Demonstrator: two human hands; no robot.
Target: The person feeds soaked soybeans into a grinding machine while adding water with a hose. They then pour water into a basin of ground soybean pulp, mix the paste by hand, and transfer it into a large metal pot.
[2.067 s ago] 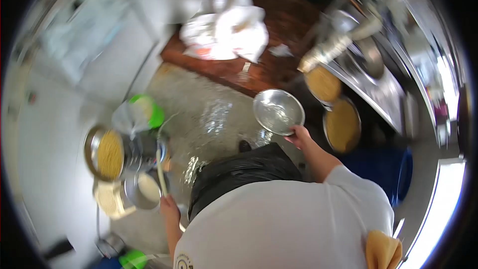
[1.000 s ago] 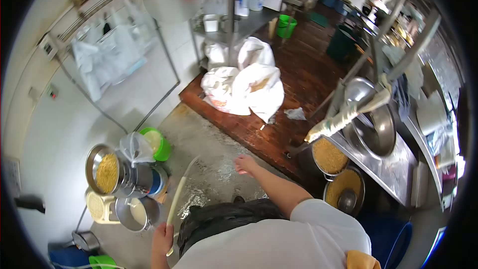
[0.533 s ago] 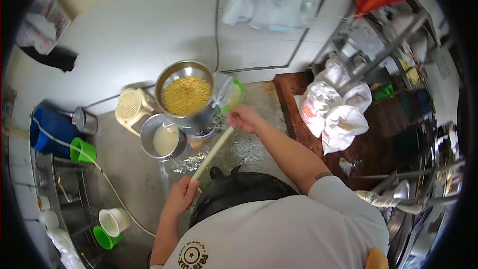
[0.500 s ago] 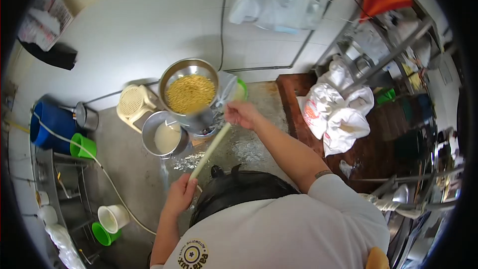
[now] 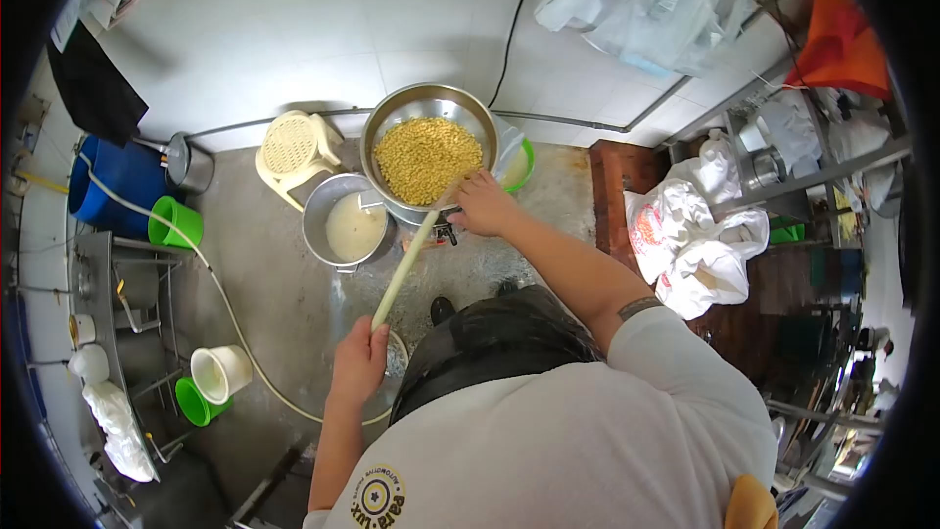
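A pale green-yellow hose (image 5: 403,274) slants up from my left hand (image 5: 360,364), which is wrapped round it. Its far end reaches the near rim of a wide steel bowl (image 5: 377,122). Yellow beans or split grains (image 5: 423,152) fill much of that bowl. My right hand (image 5: 480,204) is at the bowl's near right rim, beside the hose end, fingers stretched over the edge. Blur hides what lies right under those fingers. Left of the bowl stands a steel pot (image 5: 315,220) with cloudy whitish liquid (image 5: 354,230) and a light handle sticking out.
A cream plastic stool (image 5: 294,152) stands by the wall. On the left are a blue barrel (image 5: 113,186), green buckets (image 5: 176,222), a white bucket (image 5: 221,372) and a steel sink stand (image 5: 103,304). White sacks (image 5: 695,235) lie on the right, below a metal rack.
My right hand has moved from beside the bowl to its near rim. The hose end has come up to the bowl with my left hand still gripping it. The view has shifted.
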